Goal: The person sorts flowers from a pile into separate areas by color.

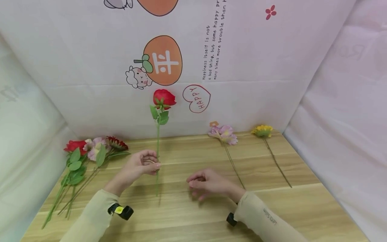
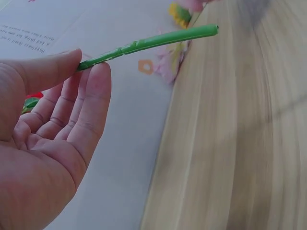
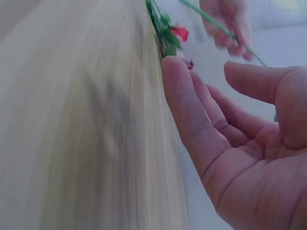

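Between thumb and forefinger, my left hand (image 1: 141, 164) pinches the green stem of a red rose (image 1: 163, 98). The rose stands upright over the table, bloom at the top and two leaves below it. In the left wrist view the lower end of the stem (image 2: 168, 39) sticks out past the fingertips. My right hand (image 1: 211, 183) hovers to the right of the rose with fingers loosely curved and a gap between thumb and forefinger; nothing is in it. A pink-purple flower (image 1: 225, 134) lies beyond the right hand, its stem pointing back toward that wrist.
At the left of the wooden table (image 1: 187, 218) lies a bunch with another red rose (image 1: 75, 146), a pale purple flower (image 1: 96, 148) and a dark red flower (image 1: 117, 143). A yellow flower (image 1: 263, 131) lies at the right. A printed white cloth (image 1: 251, 67) stands behind.
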`<state>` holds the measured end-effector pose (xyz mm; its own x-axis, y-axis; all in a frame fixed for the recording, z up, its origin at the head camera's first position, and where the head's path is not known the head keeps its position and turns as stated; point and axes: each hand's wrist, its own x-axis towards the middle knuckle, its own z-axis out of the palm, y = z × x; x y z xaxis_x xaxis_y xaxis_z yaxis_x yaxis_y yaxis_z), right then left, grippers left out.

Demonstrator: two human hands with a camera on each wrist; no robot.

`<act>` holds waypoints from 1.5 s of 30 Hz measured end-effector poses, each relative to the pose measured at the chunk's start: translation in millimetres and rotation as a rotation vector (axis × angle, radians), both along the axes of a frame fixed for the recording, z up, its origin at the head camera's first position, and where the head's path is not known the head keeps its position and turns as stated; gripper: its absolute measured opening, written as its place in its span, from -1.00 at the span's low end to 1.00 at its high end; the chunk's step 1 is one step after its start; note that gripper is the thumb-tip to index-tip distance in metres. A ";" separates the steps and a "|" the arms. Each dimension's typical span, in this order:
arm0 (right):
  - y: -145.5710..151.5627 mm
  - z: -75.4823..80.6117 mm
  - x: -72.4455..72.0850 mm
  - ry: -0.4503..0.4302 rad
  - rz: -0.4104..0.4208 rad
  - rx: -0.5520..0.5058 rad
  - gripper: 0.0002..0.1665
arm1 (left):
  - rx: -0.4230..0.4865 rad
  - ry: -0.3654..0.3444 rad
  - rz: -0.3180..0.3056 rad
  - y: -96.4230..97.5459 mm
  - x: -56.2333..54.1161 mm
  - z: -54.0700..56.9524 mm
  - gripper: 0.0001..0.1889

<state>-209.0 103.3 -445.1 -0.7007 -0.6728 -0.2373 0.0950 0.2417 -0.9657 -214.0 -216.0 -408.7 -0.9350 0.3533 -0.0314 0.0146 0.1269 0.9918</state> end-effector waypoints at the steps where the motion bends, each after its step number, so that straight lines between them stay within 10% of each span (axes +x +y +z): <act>1: -5.1 0.3 0.9 -0.004 0.004 -0.005 -0.53 | 0.011 -0.003 -0.002 4.2 -1.0 -0.8 -0.54; 29: -46.4 -2.8 10.0 0.197 0.020 -0.045 -0.91 | 0.198 -0.048 0.105 56.6 -16.3 -9.5 -0.61; 45: -46.1 1.7 12.3 0.102 -0.077 -0.092 -0.42 | 0.182 -0.056 0.132 62.9 -21.9 -9.4 -0.53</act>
